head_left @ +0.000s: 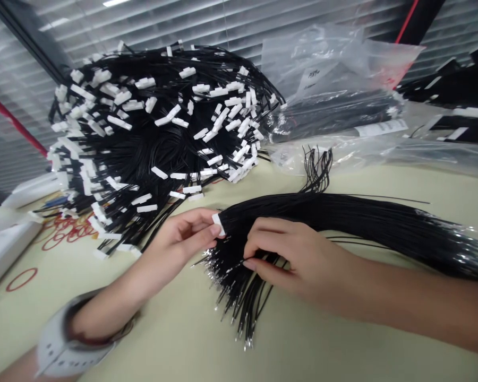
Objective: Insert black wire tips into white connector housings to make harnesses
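Note:
Between the thumb and fingers of my left hand [189,233] is a small white connector housing [219,225], held at the near end of a long bundle of black wires [334,209]. My right hand [295,254] is closed in a pinch on a single black wire [242,262], just right of the connector. Below both hands, the bundle's loose ends fan out with bare metal terminals [247,339]. The bundle's other end, also tipped with shiny metal, stretches to the right under and past my right forearm.
A big heap of black cables with white connectors [167,114] stands at the back left. Red rubber bands [66,231] and a white box [11,246] lie on the left. Clear plastic bags [334,106] with dark cables sit at the back right, before window blinds.

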`<act>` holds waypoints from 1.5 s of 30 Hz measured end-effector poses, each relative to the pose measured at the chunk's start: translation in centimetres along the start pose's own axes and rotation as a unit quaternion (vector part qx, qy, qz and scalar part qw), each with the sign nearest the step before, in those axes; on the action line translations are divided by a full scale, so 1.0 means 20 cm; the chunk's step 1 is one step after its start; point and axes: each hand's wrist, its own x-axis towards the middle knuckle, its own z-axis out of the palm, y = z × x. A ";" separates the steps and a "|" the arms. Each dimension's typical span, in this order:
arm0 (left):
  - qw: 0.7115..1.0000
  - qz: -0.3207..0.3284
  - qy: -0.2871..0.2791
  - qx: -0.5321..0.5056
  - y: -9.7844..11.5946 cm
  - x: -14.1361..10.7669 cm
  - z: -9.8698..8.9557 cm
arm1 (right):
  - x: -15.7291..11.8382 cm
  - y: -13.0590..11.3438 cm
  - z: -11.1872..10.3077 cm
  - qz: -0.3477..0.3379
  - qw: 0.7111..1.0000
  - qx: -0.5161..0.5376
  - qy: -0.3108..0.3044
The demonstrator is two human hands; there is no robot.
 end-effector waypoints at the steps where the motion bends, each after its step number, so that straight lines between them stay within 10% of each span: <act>1: 1.000 0.000 -0.003 -0.003 0.00 0.00 0.00 | 0.00 0.00 -0.01 0.006 1.000 0.017 -0.007; 9: 0.999 -0.003 -0.021 -0.033 -0.01 0.00 -0.01 | 0.02 0.00 -0.02 0.103 0.990 0.045 0.088; 23: 1.000 0.023 -0.004 -0.008 -0.02 0.00 -0.03 | 0.04 0.01 -0.07 0.179 0.980 0.054 0.064; 45: 0.998 0.007 -0.003 -0.067 -0.03 -0.01 -0.04 | 0.02 0.03 -0.05 0.069 0.994 -0.041 0.080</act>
